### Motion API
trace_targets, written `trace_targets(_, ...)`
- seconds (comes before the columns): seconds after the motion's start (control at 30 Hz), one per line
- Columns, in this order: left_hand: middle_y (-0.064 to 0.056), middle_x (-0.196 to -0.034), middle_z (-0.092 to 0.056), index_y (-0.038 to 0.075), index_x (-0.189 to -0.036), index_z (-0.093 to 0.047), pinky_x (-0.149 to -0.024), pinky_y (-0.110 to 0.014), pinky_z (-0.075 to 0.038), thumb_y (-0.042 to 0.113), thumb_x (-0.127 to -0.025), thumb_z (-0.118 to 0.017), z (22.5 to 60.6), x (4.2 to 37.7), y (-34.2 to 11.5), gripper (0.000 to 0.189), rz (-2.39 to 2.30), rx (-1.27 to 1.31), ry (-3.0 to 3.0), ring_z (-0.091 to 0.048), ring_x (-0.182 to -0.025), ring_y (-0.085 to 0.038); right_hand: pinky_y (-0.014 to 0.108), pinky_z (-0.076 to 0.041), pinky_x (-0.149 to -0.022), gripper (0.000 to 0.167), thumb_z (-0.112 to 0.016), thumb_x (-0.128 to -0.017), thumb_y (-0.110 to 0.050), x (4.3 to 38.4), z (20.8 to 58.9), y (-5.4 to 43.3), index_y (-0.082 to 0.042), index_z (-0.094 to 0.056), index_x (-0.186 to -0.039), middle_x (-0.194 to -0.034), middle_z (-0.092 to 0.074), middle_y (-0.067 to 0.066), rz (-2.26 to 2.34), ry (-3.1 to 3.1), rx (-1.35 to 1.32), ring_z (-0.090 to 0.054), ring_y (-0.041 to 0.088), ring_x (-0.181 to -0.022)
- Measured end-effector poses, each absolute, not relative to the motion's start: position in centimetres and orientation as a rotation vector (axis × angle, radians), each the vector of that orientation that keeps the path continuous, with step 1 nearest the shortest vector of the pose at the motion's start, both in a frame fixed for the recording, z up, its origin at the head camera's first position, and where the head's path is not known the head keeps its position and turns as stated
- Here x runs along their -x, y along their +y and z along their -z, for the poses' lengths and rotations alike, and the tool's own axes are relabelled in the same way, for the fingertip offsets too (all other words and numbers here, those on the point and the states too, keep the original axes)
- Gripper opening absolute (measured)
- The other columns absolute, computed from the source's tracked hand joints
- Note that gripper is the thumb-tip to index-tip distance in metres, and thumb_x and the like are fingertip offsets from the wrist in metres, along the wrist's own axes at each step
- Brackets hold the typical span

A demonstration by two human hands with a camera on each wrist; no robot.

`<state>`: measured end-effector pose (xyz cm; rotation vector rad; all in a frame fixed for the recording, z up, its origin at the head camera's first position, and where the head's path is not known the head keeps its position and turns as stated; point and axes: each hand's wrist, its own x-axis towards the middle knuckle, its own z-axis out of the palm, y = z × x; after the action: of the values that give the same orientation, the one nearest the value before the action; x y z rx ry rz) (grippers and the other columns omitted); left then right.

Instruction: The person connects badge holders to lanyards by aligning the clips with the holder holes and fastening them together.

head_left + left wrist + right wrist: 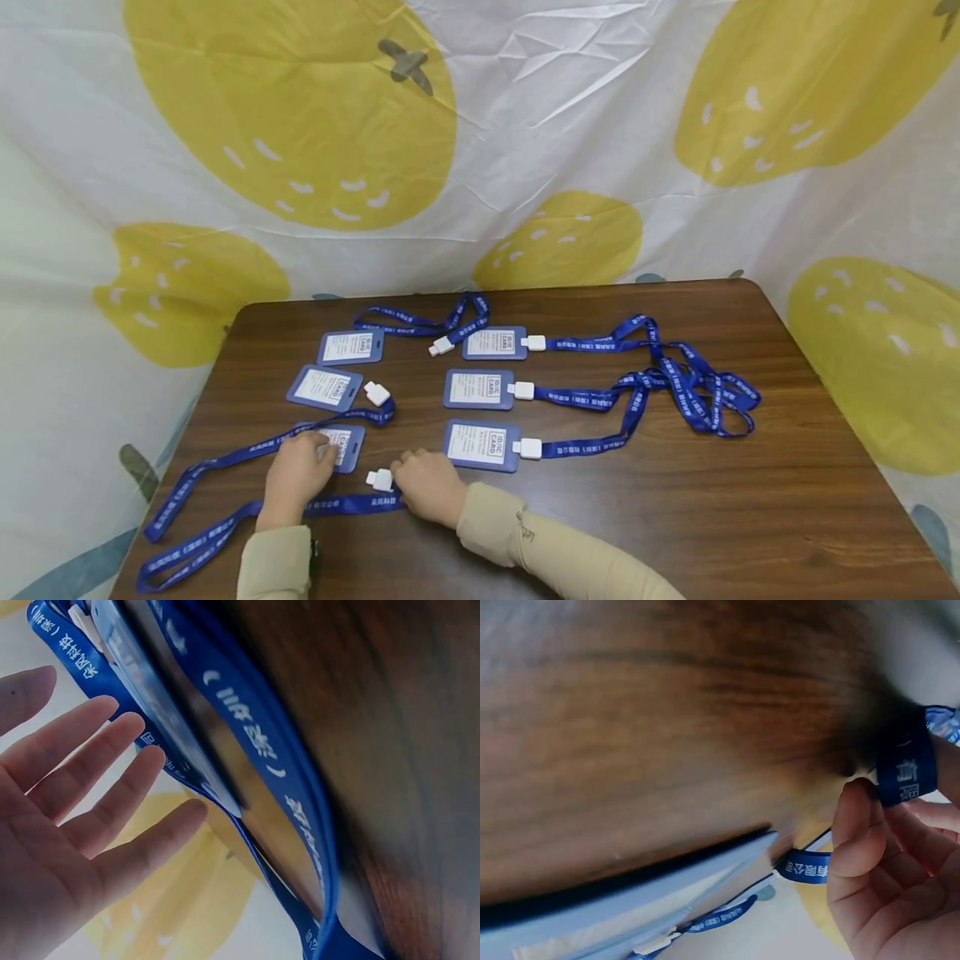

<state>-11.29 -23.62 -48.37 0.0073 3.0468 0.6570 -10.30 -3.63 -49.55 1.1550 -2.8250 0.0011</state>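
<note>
In the head view my left hand (296, 475) is over the nearest badge holder (357, 446) of the left column, covering part of its card. The left wrist view shows that hand (82, 817) with fingers extended beside the holder's edge (172, 712) and a blue lanyard strap (255, 727). My right hand (429, 486) pinches the front blue lanyard (356, 503) close to its white clip (380, 480). Seen from the right wrist, the strap (906, 769) bends over the curled fingers of the right hand (889, 877).
Two more badge holders lie behind on the left, one at the back (350, 347) and one in the middle (325, 387). Loose lanyards with white clips (377, 393) lie near them. On the right, three holders (482, 445) are joined to lanyards tangled together (697, 392) on the brown table (675, 500).
</note>
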Motion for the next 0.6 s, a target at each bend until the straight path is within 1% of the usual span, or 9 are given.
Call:
trace_targets(0.17,-0.027,-0.097,-0.061,-0.012,-0.092,-0.064,-0.080,-0.052,-0.044,0.007,-0.082,-0.058,48.86,11.25,-23.72,0.022,-0.642,-0.024,3.028,-0.056,-0.094,-0.043,0.025,-0.046,-0.048,0.016,-0.071,-0.071,-0.021,10.65,49.87,-3.44,-0.014,-0.061,-0.081,-0.077,-0.062,-0.002,-0.107,-2.878,-1.128,-0.059,0.013,-0.065)
trace_targets(0.33,-0.028,-0.100,-0.059,-0.009,-0.092,-0.066,-0.081,-0.052,-0.044,0.006,-0.081,-0.059,49.01,11.26,-23.60,0.020,-0.594,-0.041,3.013,-0.055,-0.095,-0.044,0.028,-0.044,-0.044,0.016,-0.069,-0.067,-0.019,11.09,50.10,-3.36,-0.012,-0.059,-0.079,-0.074,-0.060,0.000,-0.206,-2.944,-1.072,-0.058,0.016,-0.062)
trace_targets(0.4,-0.028,-0.103,-0.057,-0.009,-0.093,-0.066,-0.082,-0.053,-0.043,0.005,-0.080,-0.061,49.02,11.27,-23.50,0.020,-0.566,-0.035,3.003,-0.054,-0.097,-0.044,0.028,-0.045,-0.046,0.021,-0.070,-0.068,-0.025,11.21,50.07,-3.42,-0.012,-0.060,-0.081,-0.075,-0.060,0.000,-0.208,-2.962,-1.053,-0.058,0.016,-0.063)
trace_targets(0.53,-0.030,-0.109,-0.054,-0.011,-0.099,-0.064,-0.085,-0.055,-0.041,0.004,-0.079,-0.064,49.01,11.18,-23.29,0.025,-0.506,-0.006,2.984,-0.051,-0.101,-0.046,0.028,-0.046,-0.051,0.038,-0.071,-0.070,-0.045,11.31,49.94,-3.74,-0.013,-0.063,-0.088,-0.081,-0.061,0.000,-0.174,-2.976,-1.048,-0.058,0.016,-0.070)
trace_targets(0.6,-0.030,-0.111,-0.053,-0.011,-0.100,-0.064,-0.085,-0.055,-0.041,0.004,-0.079,-0.064,49.02,11.13,-23.21,0.026,-0.485,0.004,2.981,-0.050,-0.102,-0.046,0.027,-0.045,-0.052,0.042,-0.070,-0.070,-0.050,11.32,49.99,-3.97,-0.013,-0.064,-0.090,-0.083,-0.061,0.000,-0.144,-2.965,-1.050,-0.058,0.015,-0.072)
